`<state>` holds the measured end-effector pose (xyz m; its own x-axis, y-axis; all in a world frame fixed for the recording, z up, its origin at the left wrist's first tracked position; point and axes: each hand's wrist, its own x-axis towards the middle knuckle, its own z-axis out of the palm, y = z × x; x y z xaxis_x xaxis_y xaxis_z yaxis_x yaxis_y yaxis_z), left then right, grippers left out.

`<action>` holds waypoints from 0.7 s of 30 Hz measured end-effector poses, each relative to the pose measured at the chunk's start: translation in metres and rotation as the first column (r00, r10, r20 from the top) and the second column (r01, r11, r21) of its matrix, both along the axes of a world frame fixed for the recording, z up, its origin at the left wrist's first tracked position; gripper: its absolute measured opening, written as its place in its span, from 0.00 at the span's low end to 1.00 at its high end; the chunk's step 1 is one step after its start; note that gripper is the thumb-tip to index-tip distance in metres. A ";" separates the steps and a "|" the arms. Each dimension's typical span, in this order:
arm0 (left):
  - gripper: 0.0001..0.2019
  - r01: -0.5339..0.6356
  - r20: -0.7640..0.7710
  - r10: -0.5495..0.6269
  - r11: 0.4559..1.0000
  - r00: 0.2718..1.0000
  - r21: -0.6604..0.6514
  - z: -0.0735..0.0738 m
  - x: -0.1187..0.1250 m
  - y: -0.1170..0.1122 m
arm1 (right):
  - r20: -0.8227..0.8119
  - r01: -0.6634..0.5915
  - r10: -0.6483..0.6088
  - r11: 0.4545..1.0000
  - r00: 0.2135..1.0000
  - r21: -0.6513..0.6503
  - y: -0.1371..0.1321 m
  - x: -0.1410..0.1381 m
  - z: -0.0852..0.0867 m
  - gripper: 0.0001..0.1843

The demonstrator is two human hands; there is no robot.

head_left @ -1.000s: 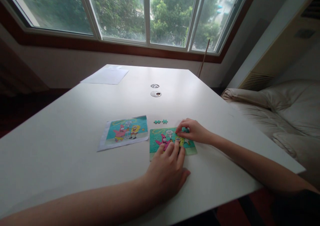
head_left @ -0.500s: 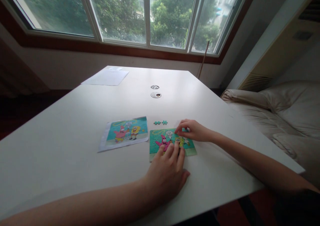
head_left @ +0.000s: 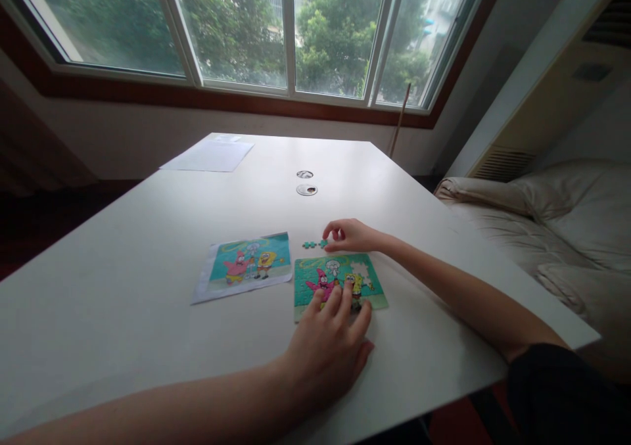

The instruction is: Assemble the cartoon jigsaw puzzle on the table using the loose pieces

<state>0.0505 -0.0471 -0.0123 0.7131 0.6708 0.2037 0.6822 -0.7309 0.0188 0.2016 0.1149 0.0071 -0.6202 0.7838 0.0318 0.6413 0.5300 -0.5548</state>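
Note:
A cartoon jigsaw puzzle (head_left: 340,279) lies on the white table (head_left: 148,234) in front of me. My left hand (head_left: 329,348) rests on its near edge, fingers stretched flat on the pieces. Just beyond the puzzle lie loose teal pieces (head_left: 310,244). My right hand (head_left: 349,235) reaches over the puzzle's far edge and pinches the right-hand loose piece between thumb and fingers. A printed reference picture (head_left: 246,264) of the same cartoon lies left of the puzzle.
A sheet of paper (head_left: 210,156) lies at the table's far left. Two round cable grommets (head_left: 306,182) sit mid-table. A beige cushioned sofa (head_left: 557,221) stands right of the table. Windows with trees outside run along the far wall.
My right hand has left the puzzle's upper right part and moved up and left to the loose teal pieces. My left hand stays on the puzzle's near edge.

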 end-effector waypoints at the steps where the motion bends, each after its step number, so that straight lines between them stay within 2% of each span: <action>1: 0.23 0.001 -0.001 -0.001 1.000 1.000 -0.005 0.000 0.000 0.000 | 0.011 -0.008 0.008 1.000 1.000 -0.021 0.002 -0.001 0.002 0.16; 6: 0.23 0.005 -0.013 -0.005 1.000 1.000 -0.005 0.002 0.000 0.001 | 0.063 -0.042 0.053 0.987 0.997 -0.152 0.010 -0.003 0.008 0.14; 11: 0.23 0.006 -0.015 -0.006 1.000 1.000 -0.004 0.002 -0.001 0.001 | -0.043 -0.056 0.049 0.982 0.998 -0.183 0.011 0.002 0.005 0.11; 16: 0.23 0.010 -0.013 -0.010 1.000 1.000 0.001 0.000 -0.001 0.001 | -0.140 -0.056 0.040 0.992 0.989 -0.112 -0.008 0.028 0.010 0.10; 21: 0.23 0.009 -0.029 -0.010 1.000 1.000 -0.008 0.004 0.001 0.001 | -0.121 -0.059 0.038 0.983 0.992 -0.176 -0.037 0.061 0.015 0.14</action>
<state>0.0515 -0.0457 -0.0081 0.7250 0.6654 0.1777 0.6756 -0.7373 0.0045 0.2625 0.0779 0.0223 -0.6579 0.7524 -0.0324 0.5429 0.4440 -0.7128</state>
